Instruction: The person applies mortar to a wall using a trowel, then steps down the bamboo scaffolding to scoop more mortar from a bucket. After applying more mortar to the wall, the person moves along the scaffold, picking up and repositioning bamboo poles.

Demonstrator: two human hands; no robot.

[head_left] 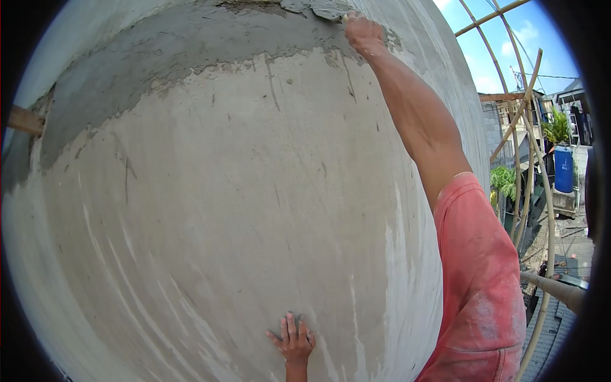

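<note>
My right hand (365, 33) is raised at the top of the wall, its fingers closed round the handle of a trowel (331, 10). Grey mortar coats the trowel's blade, and much of the blade is hard to make out against the wall. Around it, a band of wet, dark grey mortar (210, 38) runs across the upper wall with a ragged lower edge. Low on the bare, pale plaster wall (254, 191), my left hand (293, 340) lies flat with its fingers spread. Nothing is in that hand.
A wooden beam end (25, 120) sticks out from the wall at the left. On the right stand bamboo scaffold poles (533, 146), with a thick pole (554, 290) near my side. Beyond and below are a blue barrel (563, 169), plants and corrugated roofing (554, 331).
</note>
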